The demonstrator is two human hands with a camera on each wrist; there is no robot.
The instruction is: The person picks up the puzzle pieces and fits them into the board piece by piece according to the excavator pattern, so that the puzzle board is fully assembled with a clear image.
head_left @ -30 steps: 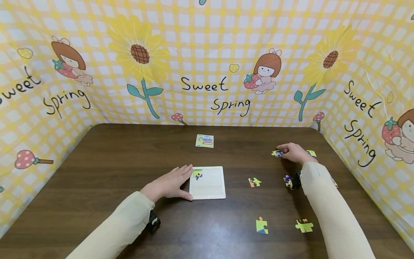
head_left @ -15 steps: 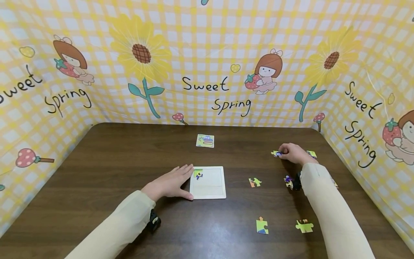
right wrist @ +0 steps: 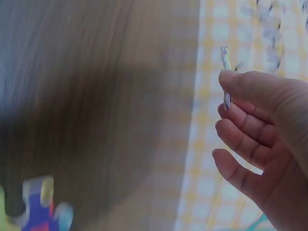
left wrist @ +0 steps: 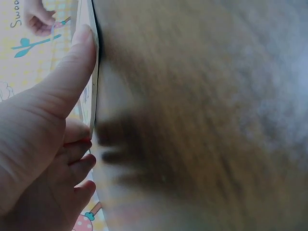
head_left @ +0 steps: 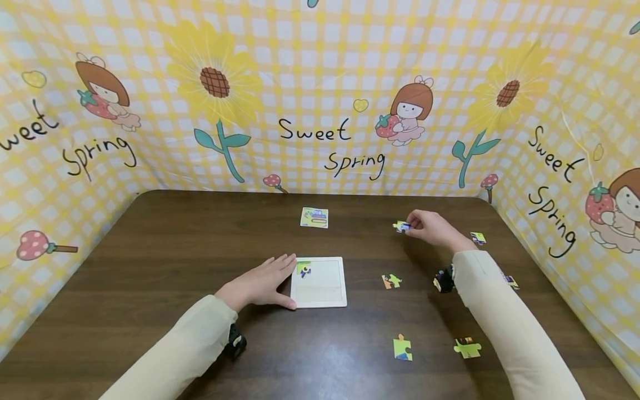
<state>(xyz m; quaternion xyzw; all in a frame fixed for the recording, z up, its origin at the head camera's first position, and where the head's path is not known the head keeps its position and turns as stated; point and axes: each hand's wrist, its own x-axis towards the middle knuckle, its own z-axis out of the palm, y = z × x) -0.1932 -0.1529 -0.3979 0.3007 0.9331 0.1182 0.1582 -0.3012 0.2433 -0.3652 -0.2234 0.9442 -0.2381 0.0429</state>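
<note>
My right hand (head_left: 434, 229) pinches a yellow-green and blue jigsaw piece (head_left: 400, 226) between thumb and fingers, above the far right of the table. The right wrist view shows this jigsaw piece (right wrist: 225, 77) edge-on, lifted clear of the tabletop. My left hand (head_left: 257, 282) rests at the left edge of a square white puzzle tray (head_left: 324, 294), fingers extended and spread. In the left wrist view the thumb (left wrist: 77, 62) lies along the tray's rim. One jigsaw piece (head_left: 303, 269) sits in the tray's upper left corner.
A small picture card (head_left: 314, 218) lies behind the tray. Loose jigsaw pieces lie to the right: an orange-green piece (head_left: 391, 281), two nearer pieces (head_left: 402, 348) (head_left: 468, 348), and others by the right arm (head_left: 478, 238) (head_left: 511, 281). A patterned cloth (head_left: 320, 83) encloses the table (head_left: 200, 233).
My right hand has picked up the jigsaw piece from the far right and moved left with it. My left hand stays at the tray's edge.
</note>
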